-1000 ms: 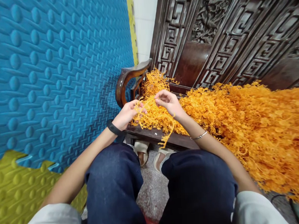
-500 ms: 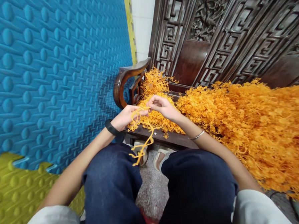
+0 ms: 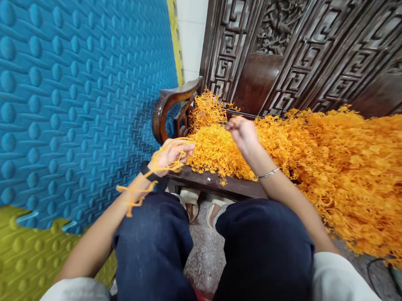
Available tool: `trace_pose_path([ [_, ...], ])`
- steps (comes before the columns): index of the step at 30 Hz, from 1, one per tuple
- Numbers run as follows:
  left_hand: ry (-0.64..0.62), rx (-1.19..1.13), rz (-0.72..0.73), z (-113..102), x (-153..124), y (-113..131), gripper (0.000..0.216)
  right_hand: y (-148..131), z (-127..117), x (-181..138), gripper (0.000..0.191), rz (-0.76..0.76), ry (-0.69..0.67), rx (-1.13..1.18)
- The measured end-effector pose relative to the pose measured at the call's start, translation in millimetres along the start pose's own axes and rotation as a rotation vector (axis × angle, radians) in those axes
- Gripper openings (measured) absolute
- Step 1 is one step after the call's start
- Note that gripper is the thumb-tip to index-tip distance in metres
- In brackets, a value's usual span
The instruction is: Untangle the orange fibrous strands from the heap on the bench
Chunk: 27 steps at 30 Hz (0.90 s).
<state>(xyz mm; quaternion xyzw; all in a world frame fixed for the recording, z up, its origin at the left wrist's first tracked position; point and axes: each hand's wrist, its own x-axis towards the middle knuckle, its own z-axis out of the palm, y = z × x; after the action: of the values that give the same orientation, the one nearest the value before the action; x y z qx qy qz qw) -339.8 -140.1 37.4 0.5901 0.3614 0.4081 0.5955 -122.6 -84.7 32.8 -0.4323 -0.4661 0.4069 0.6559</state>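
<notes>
My left hand (image 3: 174, 154), with a black band at the wrist, is closed on an orange-yellow branched strand (image 3: 137, 189). It looks like a plastic artificial-plant stem; its forked end trails across my left forearm and knee. My right hand (image 3: 243, 132) is apart from it, held above the pile with its fingers curled in. Motion blurs those fingertips, and a speck of orange shows by them, but I cannot make out what they hold. Under both hands lies a heap of small orange plastic pieces (image 3: 210, 145) on the dark wooden bench (image 3: 236, 187).
A larger orange heap (image 3: 357, 169) covers the bench to the right. Behind it rises a carved wooden backrest (image 3: 267, 75). The curved armrest (image 3: 161, 112) stands at the left, beside a blue foam mat (image 3: 67, 108). A dark cable (image 3: 369, 272) shows at lower right.
My right hand has left my left hand and moved up and to the right. The strand has swung left, from hanging between my knees to lying over my left forearm.
</notes>
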Motion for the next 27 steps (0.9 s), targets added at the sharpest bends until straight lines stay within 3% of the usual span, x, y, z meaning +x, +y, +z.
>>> trace_pose_path([
  [2, 0.041, -0.022, 0.016, -6, -2, -2, 0.030, 2, -23, 8, 0.019, -0.011, 0.148, 0.013],
  [5, 0.065, -0.075, 0.032, -15, -1, -8, 0.029, 10, -41, 4, 0.009, 0.063, 0.179, -0.053],
  [10, 0.028, -0.097, 0.011, -12, 4, -14, 0.031, 28, -35, -4, 0.012, 0.152, 0.121, -0.068],
  [13, -0.021, -0.136, 0.046, -6, 6, -13, 0.037, 39, -27, 5, 0.014, 0.115, 0.112, -0.101],
  [20, -0.017, -0.185, -0.012, -6, 10, -11, 0.053, 59, -14, 28, 0.057, -0.120, -0.181, -0.499],
  [27, -0.004, -0.224, -0.013, -14, 9, -16, 0.055, 68, -14, 30, 0.063, -0.179, -0.320, -0.713],
])
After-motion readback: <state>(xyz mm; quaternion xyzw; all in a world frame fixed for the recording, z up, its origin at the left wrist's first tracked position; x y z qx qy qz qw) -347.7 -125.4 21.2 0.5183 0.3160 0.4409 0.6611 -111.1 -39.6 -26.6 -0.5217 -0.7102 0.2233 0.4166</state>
